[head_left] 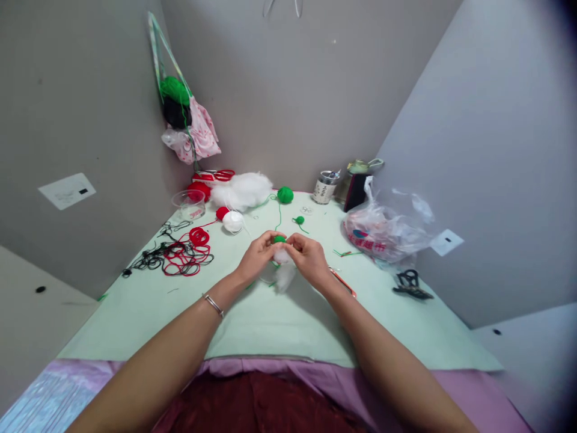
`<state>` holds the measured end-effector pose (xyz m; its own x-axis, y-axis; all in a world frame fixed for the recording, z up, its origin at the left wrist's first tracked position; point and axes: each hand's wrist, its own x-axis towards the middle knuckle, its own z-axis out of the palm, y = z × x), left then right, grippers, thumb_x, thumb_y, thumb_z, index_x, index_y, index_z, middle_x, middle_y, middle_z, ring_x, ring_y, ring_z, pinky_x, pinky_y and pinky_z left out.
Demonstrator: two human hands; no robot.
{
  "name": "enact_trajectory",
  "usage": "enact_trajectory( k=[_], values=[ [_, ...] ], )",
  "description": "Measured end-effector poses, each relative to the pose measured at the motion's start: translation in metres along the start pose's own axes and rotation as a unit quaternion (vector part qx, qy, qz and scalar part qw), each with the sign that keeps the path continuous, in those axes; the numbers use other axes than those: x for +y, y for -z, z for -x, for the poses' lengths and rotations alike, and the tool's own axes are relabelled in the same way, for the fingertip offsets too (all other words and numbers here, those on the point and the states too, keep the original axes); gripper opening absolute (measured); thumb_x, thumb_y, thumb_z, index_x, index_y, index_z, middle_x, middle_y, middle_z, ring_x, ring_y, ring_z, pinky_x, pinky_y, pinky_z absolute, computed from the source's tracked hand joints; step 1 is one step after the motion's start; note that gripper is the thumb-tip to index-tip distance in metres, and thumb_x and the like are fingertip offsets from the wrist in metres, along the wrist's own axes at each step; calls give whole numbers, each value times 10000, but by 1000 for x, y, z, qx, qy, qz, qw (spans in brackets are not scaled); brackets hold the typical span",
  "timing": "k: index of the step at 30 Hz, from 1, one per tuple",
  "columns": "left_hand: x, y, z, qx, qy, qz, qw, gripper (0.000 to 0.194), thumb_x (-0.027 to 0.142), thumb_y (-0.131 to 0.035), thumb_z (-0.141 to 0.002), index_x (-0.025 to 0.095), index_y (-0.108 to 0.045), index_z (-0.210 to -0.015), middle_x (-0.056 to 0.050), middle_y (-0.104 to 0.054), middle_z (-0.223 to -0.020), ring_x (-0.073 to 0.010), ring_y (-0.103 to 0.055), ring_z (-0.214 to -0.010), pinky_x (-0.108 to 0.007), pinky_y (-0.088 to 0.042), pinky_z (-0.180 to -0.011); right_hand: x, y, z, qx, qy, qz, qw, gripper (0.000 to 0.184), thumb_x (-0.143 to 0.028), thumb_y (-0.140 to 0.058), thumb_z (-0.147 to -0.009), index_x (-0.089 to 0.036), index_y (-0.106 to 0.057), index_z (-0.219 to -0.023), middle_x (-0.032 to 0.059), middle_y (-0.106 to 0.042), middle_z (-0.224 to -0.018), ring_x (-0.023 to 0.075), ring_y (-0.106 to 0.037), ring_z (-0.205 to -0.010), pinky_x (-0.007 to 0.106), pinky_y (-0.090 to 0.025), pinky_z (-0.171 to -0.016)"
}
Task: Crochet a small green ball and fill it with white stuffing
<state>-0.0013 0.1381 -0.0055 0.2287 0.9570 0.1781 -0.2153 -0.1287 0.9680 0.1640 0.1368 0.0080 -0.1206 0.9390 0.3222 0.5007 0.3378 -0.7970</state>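
My left hand (258, 257) is closed on a small green crocheted piece (279, 239), its fingers at the piece's left and far side. From the right, my right hand (310, 257) pinches the same piece, with thumb close to white stuffing (282, 256) at its near side. A looser tuft of fiberfill (285, 278) lies just below the hands on the mat. Green yarn runs from the piece's area back to a green yarn ball (285, 195). Beside my right wrist lies an orange-handled crochet hook (345, 282), partly covered by the hand.
On the left are tangled black yarn (151, 255), red yarn (184, 258), a clear cup (189, 205) and a white yarn ball (233, 222). Fiberfill (246, 189) is piled behind. At right stand a tin (325, 187), a plastic bag (383, 228) and a black claw clip (411, 285).
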Motion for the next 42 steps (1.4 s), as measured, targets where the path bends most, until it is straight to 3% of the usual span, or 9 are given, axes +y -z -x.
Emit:
enact_trajectory(
  k=[6, 12, 16, 18, 24, 30, 34, 38, 42],
  values=[
    [-12, 5, -4, 39, 25, -16, 999, 122, 278, -693, -895, 176, -677, -960, 32, -629, -725, -116, -592, -562, -224, -473, -530, -12, -4, 7, -59, 30, -9, 998, 164, -301, -495, -880, -219, -614, -802, -34, -553, -655, 146, -462, -618, 272, -348, -617],
    [-22, 5, -6, 27, 79, 9, 996, 312, 376, -646, -998, 146, -653, -1209, -82, -698, -1120, -186, -695, -896, -360, -614, -755, -9, -10, 5, -60, 16, 0, 998, 100, -302, -572, -810, -221, -607, -762, -75, -419, -559, 132, -381, -554, 267, -287, -565],
    [-15, -1, -3, -4, 73, 58, 996, 268, 410, -665, -954, 151, -673, -1026, 0, -668, -835, -121, -617, -624, -344, -617, -712, 2, -7, -2, -33, -18, 1, 999, 146, -330, -590, -798, -218, -606, -706, -72, -419, -518, 125, -363, -515, 266, -263, -526],
    [-10, -4, -1, -17, 61, 77, 995, 314, 463, -677, -903, 160, -672, -985, 18, -649, -790, -102, -573, -555, -375, -635, -758, 5, -5, -5, -21, -28, -1, 999, 163, -342, -587, -803, -216, -605, -701, -66, -440, -520, 124, -367, -510, 263, -269, -522],
    [-6, -3, -2, -43, 48, 62, 996, 395, 439, -792, -787, 144, -668, -1018, 8, -679, -795, -108, -612, -550, -401, -641, -798, 4, 2, -6, -8, -31, -1, 999, 197, -357, -580, -815, -217, -577, -676, -60, -435, -522, 125, -367, -520, 265, -262, -532],
    [-18, 4, -6, 8, 31, 4, 999, 230, 349, -751, -869, 160, -642, -941, 55, -621, -673, -94, -573, -485, -285, -590, -621, -12, -6, 4, -46, -7, -3, 999, 203, -315, -509, -868, -218, -586, -707, -29, -533, -603, 144, -449, -592, 270, -322, -596],
    [-20, 6, -7, 40, 27, -22, 999, 220, 359, -657, -989, 138, -655, -989, 26, -632, -760, -88, -562, -553, -229, -507, -529, -24, -13, 12, -60, -7, -8, 998, 183, -333, -525, -879, -225, -584, -744, -37, -564, -587, 140, -442, -563, 264, -329, -590],
    [-15, 3, -5, 23, 30, -6, 999, 212, 366, -666, -935, 155, -656, -913, 27, -631, -699, -104, -578, -532, -228, -490, -515, -22, -11, 10, -35, -28, 9, 999, 137, -305, -599, -815, -225, -580, -705, -63, -506, -524, 128, -393, -528, 261, -296, -573],
    [-9, -2, -1, -5, 29, 24, 999, 266, 415, -678, -875, 163, -665, -959, 17, -655, -743, -112, -615, -570, -250, -552, -618, -11, -6, 2, -10, -50, 17, 999, 173, -314, -611, -803, -220, -587, -659, -64, -473, -507, 124, -373, -522, 261, -270, -553]
  ],
)
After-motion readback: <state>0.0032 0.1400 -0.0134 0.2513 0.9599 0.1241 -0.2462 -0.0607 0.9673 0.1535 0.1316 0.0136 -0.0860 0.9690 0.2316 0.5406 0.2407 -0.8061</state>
